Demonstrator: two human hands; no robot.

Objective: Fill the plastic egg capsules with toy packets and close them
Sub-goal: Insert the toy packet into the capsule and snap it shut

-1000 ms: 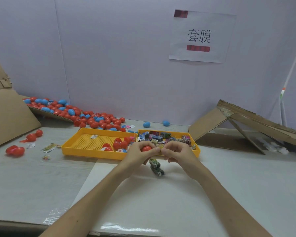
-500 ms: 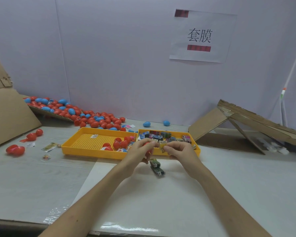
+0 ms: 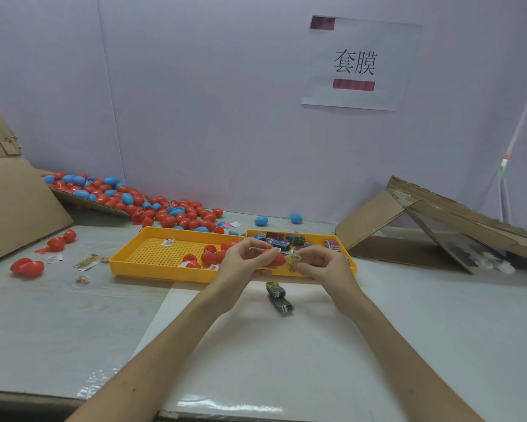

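Note:
My left hand (image 3: 244, 263) holds a red egg capsule (image 3: 276, 259) in its fingertips, just above the near rim of the yellow trays. My right hand (image 3: 320, 266) pinches a small yellowish toy packet (image 3: 293, 259) right against the capsule. Whether the capsule is open or closed is hidden by my fingers. The left yellow tray (image 3: 152, 263) holds a few red capsule pieces (image 3: 209, 257). The right yellow tray (image 3: 335, 240) holds several coloured toy packets (image 3: 286, 240). Two green toy packets (image 3: 279, 296) lie on the white sheet below my hands.
A heap of red and blue capsules (image 3: 152, 202) spills off a cardboard sheet at the back left. Loose red capsules (image 3: 27, 266) and packets (image 3: 87, 261) lie at left. Two blue eggs (image 3: 260, 220) sit behind the trays. Folded cardboard (image 3: 438, 214) stands at the right.
Both hands stay together above the tray rim. The red capsule has turned in my left fingers and the packet in my right hand now shows beside it.

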